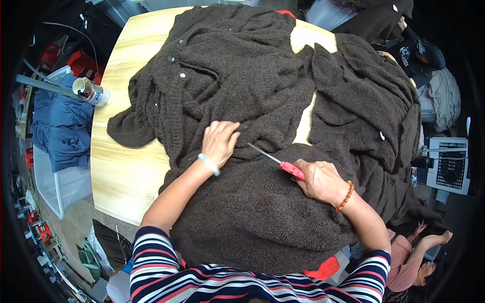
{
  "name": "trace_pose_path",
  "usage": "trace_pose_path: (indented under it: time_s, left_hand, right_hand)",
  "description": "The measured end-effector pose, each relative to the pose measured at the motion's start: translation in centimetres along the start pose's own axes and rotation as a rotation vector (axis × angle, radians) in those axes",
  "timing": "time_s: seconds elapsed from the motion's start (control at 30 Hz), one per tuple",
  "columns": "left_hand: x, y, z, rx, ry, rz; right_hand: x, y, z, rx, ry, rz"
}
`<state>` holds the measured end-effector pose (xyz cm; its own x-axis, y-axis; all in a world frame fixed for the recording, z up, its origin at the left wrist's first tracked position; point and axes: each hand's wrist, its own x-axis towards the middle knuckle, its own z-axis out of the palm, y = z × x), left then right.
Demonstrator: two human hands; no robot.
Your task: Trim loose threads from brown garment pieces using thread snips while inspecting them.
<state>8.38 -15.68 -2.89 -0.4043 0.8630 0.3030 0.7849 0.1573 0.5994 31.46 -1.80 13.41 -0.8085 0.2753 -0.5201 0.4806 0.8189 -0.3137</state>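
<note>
A large dark brown knitted cardigan (252, 65) with pale decorative buttons lies spread over the table, its near part draped toward me. My left hand (218, 141) rests on its knit in the middle, fingers stretched and a little apart. To the right, my right hand (323, 181) is closed around the red handle of a slim tool (292, 170). The tool's thin metal end points up and left, stopping short of my left hand; whether it has one blade or two cannot be made out.
More dark brown knitwear (358, 96) covers the table's right side. On the pale wooden table (118, 174), a jar (93, 92) stands at the left edge. Blue garments (60, 126) fill a bin at left. Other people sit at far right and lower right, near a keyboard (449, 164).
</note>
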Motion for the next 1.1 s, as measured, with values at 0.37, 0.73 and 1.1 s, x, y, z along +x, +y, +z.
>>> trace_pose_path:
  time_s: [0.37, 0.73, 1.1]
  left_hand:
    - [3.3, -4.8, 5.8, -0.507, -0.417, -0.536]
    - [1.8, -3.9, 3.2, -1.141, -0.322, -0.843]
    - [1.7, -1.7, 1.9, -1.214, -0.353, -0.827]
  right_hand:
    - [1.7, 1.3, 1.3, -0.043, 0.101, 0.059]
    - [2.6, 1.0, 1.4, -0.044, 0.236, -0.05]
    - [2.4, 0.7, 1.1, -0.042, 0.224, -0.041]
